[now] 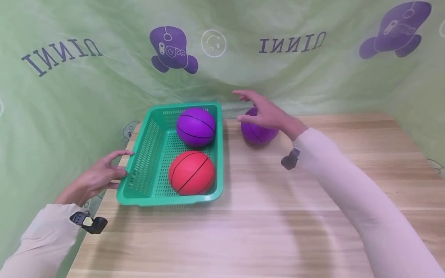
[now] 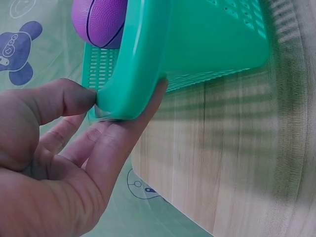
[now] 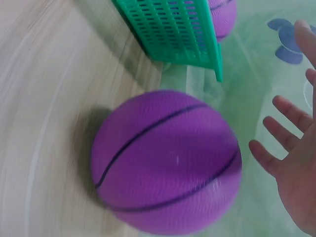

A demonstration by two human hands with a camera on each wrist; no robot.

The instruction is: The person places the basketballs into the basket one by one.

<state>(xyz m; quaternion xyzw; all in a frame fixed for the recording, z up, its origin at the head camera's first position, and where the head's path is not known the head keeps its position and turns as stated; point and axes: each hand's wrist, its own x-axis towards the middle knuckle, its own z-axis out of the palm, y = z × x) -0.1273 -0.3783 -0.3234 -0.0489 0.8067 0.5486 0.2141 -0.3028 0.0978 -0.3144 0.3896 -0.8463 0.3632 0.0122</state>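
Note:
My left hand [image 1: 99, 177] pinches the left rim of a green plastic basket [image 1: 167, 200]; in the left wrist view its thumb presses one side and its fingers reach beneath the lip. Inside the basket lie a purple basketball [image 1: 196, 128] at the back and a red basketball [image 1: 192, 173] in front, both toward the right wall. To the right of the basket, a second purple basketball [image 1: 258, 135] sits on the table. My right hand [image 1: 265, 112] hovers over it, fingers spread and holding nothing. In the right wrist view, a gap shows between the fingers and this ball [image 3: 168, 168].
The basket stands on a wooden table [image 1: 257, 231], close to its left edge. A green curtain [image 1: 236, 69] with purple cartoon figures hangs behind the table and along its sides.

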